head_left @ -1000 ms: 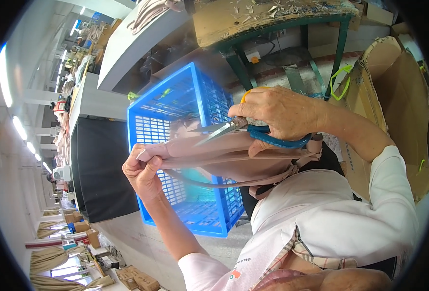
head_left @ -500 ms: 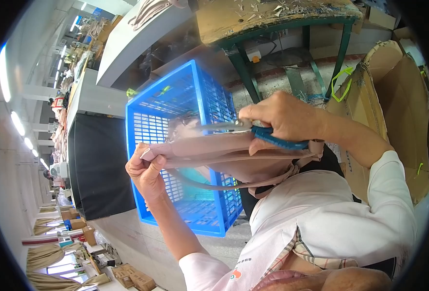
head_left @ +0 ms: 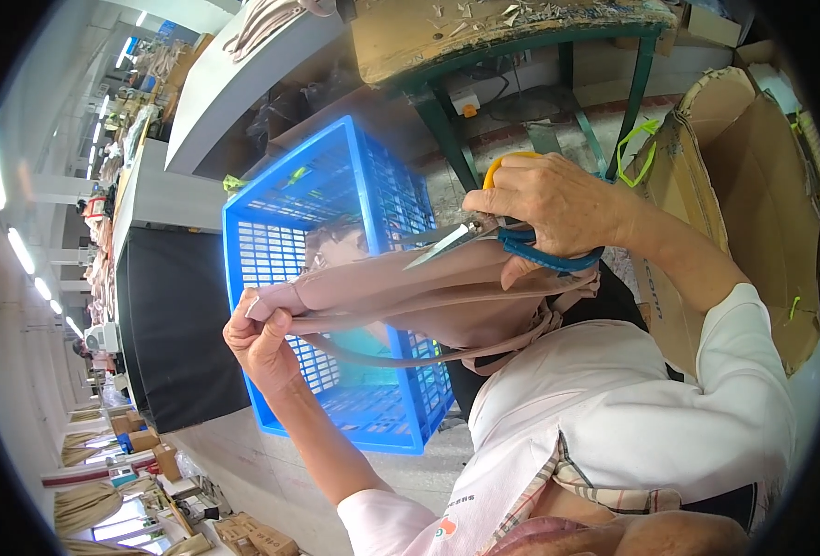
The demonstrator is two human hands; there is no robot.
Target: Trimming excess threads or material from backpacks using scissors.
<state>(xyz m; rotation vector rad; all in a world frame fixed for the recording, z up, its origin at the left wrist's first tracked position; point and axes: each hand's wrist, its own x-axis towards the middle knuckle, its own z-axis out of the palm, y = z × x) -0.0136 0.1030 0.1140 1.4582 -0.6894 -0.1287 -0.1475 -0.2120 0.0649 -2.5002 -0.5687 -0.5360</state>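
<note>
My left hand (head_left: 264,339) pinches one end of a dusty-pink fabric piece (head_left: 364,283) between thumb and fingers. The fabric stretches rightward to my lap, with a thin strap (head_left: 401,360) hanging in a loop below it. My right hand (head_left: 567,208) grips a pair of scissors (head_left: 456,239) by its handles, one blue and one yellow. Their blades are spread apart and point left, just over the upper edge of the fabric. Under the fabric stands a blue plastic crate (head_left: 364,185) with slotted walls; more pinkish material (head_left: 336,248) lies inside it.
A worn table (head_left: 512,28) with green legs and scattered scraps stands at the far side. To the right is a large open cardboard box (head_left: 706,213) with a bright green tie (head_left: 637,153). Left of the crate hangs a black panel (head_left: 183,324) below a pale bench.
The scissors have opened, and the yellow handle now shows. My left hand and the fabric have shifted slightly left and down in view.
</note>
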